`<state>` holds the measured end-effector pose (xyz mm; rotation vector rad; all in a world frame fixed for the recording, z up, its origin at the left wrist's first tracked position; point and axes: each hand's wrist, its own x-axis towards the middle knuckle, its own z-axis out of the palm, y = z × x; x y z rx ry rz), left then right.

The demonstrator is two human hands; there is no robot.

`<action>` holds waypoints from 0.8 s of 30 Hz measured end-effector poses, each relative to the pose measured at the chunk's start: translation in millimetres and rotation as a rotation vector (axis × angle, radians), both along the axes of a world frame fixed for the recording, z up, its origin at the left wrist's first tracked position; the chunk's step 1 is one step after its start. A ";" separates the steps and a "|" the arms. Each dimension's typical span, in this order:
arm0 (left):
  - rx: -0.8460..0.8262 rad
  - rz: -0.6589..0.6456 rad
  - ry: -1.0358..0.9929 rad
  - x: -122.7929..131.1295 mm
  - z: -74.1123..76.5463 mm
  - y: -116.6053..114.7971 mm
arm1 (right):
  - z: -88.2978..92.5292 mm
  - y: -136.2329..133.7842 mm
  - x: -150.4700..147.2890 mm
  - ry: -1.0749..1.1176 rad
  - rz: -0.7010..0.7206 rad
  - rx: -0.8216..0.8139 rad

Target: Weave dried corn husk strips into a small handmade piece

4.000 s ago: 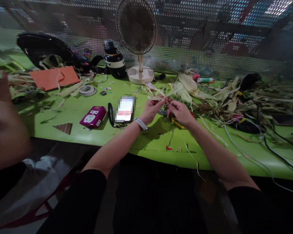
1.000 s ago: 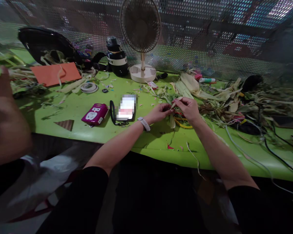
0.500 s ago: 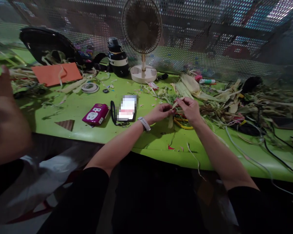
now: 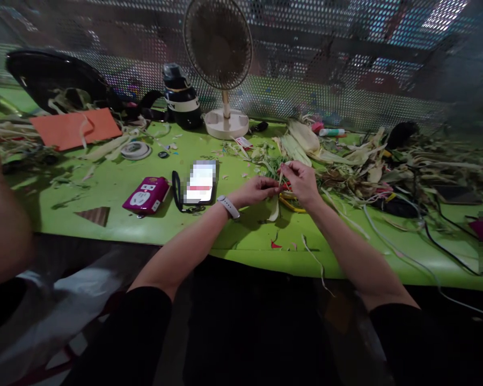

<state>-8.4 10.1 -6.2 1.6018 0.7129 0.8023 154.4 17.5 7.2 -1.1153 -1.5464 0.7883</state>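
Observation:
My left hand (image 4: 257,192), with a pale watch strap (image 4: 228,207) on its wrist, pinches a narrow strip of corn husk (image 4: 274,210). The strip's lower end hangs below the fingers. Its thin upper part runs up to my right hand (image 4: 304,182), whose thumb and forefinger are closed on it. Both hands are just above the front half of the green table (image 4: 241,236). Behind and partly under them lie shredded green leaves and a yellow loop (image 4: 293,206). Large pale husks (image 4: 304,138) lie just beyond the right hand.
A fan (image 4: 225,123) and a dark bottle (image 4: 183,102) stand at the back. A phone (image 4: 201,182), a magenta socket block (image 4: 147,195) and a tape roll (image 4: 136,150) lie left. Dried husks (image 4: 374,171) and a white cable (image 4: 390,244) are right. Another person's arm (image 4: 6,214) is far left.
The view has swung slightly right, so the table items sit further left. The husk strip's upper part was slanted and is now nearly upright; more of its lower end shows beneath my left hand.

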 end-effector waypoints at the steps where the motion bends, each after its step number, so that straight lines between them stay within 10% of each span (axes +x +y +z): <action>1: -0.021 -0.008 -0.017 -0.1 0.7 -0.9 | 1.2 0.5 1.1 0.011 0.007 -0.006; 12: -0.400 0.283 -0.415 -3.0 -1.6 8.1 | 13.5 8.0 16.9 -0.008 0.090 -0.258; 24: -0.088 0.179 -0.191 0.2 -4.5 2.2 | 7.3 -1.3 0.3 0.126 0.140 -0.322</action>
